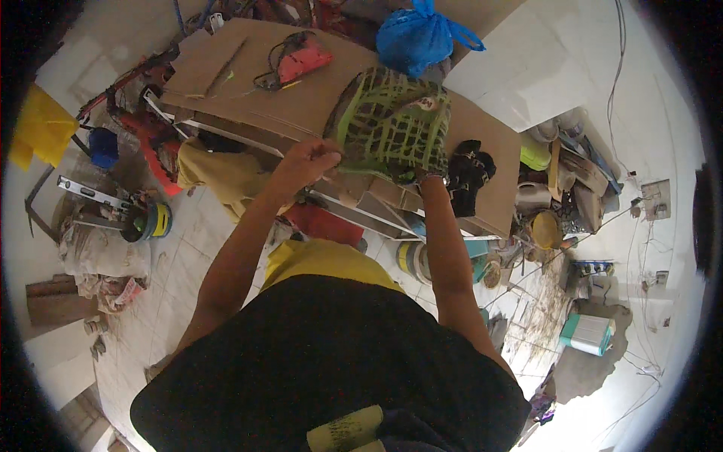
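A green woven mesh bag [376, 128] with dark contents lies on a cardboard-covered bench [218, 90]. My left hand [311, 160] is beside the bag's lower left corner, fingers curled; what they hold, if anything, I cannot make out. My right hand [427, 181] reaches under the bag's lower right edge, its fingers hidden. Right of the bag lies a dark cloth bundle [467, 177]. A red pouch [301, 60] with a dark strap lies behind, and a knotted blue plastic bag [414, 41] rests at the far edge.
Tan cloth [215, 177] hangs from the bench front. Buckets [154, 222], a level [90, 192] and sacks [102, 248] crowd the left floor. Assorted boards [587, 169] and containers stand at the right by a wall with loose wires. A teal-and-white box [587, 333] lies lower right.
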Demonstrator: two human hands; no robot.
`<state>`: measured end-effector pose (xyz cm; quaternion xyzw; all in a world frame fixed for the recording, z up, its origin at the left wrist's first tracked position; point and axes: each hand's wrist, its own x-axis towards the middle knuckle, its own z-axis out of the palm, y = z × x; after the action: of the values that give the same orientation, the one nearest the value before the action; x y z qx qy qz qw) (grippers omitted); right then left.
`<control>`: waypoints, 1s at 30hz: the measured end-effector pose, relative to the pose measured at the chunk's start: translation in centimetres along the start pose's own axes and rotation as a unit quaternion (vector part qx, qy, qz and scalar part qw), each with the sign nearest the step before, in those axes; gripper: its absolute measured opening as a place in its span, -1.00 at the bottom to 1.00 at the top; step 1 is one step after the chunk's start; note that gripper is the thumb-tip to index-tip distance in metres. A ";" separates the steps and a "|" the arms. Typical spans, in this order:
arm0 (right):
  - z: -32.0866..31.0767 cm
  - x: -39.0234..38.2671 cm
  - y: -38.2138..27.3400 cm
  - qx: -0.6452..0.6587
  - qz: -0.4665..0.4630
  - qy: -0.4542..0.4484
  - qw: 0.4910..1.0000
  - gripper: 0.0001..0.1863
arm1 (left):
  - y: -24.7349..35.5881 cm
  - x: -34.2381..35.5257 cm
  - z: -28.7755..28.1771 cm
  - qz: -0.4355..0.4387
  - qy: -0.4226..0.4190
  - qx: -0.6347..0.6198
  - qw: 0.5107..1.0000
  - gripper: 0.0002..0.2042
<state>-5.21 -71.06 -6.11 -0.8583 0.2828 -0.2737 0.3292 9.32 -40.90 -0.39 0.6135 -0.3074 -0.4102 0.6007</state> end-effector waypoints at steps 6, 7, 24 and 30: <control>2.0 1.9 -0.6 -0.018 -0.013 -0.004 1.000 -0.61 | -0.9 2.7 2.3 -0.098 -0.085 0.006 0.991 -0.64; 3.0 2.5 -1.0 -0.025 -0.015 -0.005 1.000 -0.61 | -0.9 2.9 3.0 -0.098 -0.094 0.016 0.991 -0.64; -9.1 -8.0 -8.7 0.101 0.048 -0.110 0.988 -0.51 | -2.8 -3.7 -0.6 -0.027 0.154 0.069 0.985 -0.60; -4.3 -6.6 0.8 -0.115 -0.105 -0.157 0.975 -0.59 | -4.2 -0.8 -2.5 -0.029 0.085 0.377 0.922 -0.54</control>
<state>-12.79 -68.94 -5.82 -0.9476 0.1652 -0.1345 0.2380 10.69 -38.63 -4.64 0.8358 -0.3696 -0.2274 0.3364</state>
